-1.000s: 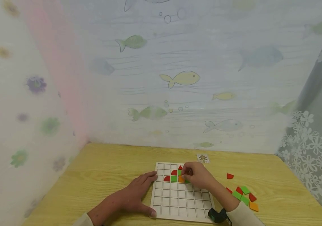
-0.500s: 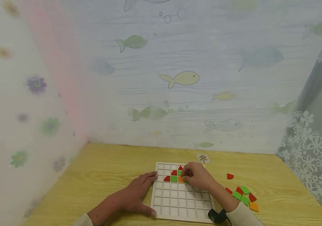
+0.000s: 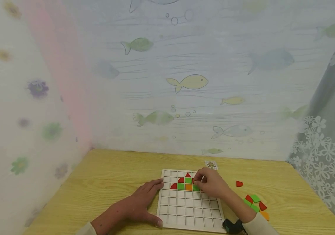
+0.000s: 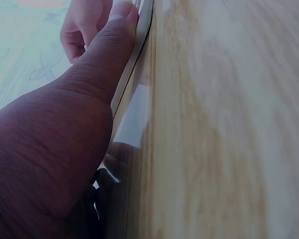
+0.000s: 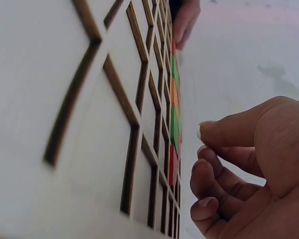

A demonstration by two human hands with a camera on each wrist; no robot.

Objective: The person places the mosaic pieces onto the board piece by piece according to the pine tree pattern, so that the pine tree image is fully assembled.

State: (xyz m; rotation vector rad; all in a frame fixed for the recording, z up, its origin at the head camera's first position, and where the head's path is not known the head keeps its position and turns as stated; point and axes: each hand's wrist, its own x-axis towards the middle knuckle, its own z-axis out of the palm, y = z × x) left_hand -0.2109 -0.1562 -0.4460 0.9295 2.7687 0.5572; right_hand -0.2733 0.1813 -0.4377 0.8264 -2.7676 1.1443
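A pale wooden grid board [image 3: 179, 225] lies on the table, with red, green and orange tiles set in its upper cells. My left hand [image 3: 142, 202] rests along the board's left side, fingertips at the upper edge and thumb [image 4: 102, 59] at the near corner. Over the board's upper right, my right hand [image 3: 211, 182] hovers with loosely bent fingers and nothing visible between them. Under and beside it are a green square tile [image 3: 195, 188] and an orange square tile [image 3: 188, 187]. A red tile [image 5: 172, 164] at that row's end shows in the right wrist view.
Several loose red, green and orange tiles [image 3: 255, 197] lie on the table right of the board, with a single red tile [image 3: 239, 183] farther back. A small patterned card [image 3: 211, 164] lies behind the board. Fabric walls with fish and flowers surround the table [image 3: 111, 166].
My right hand has moved right and lifted slightly from the tiles, uncovering the orange square and more of the green squares. My left hand has stayed in place.
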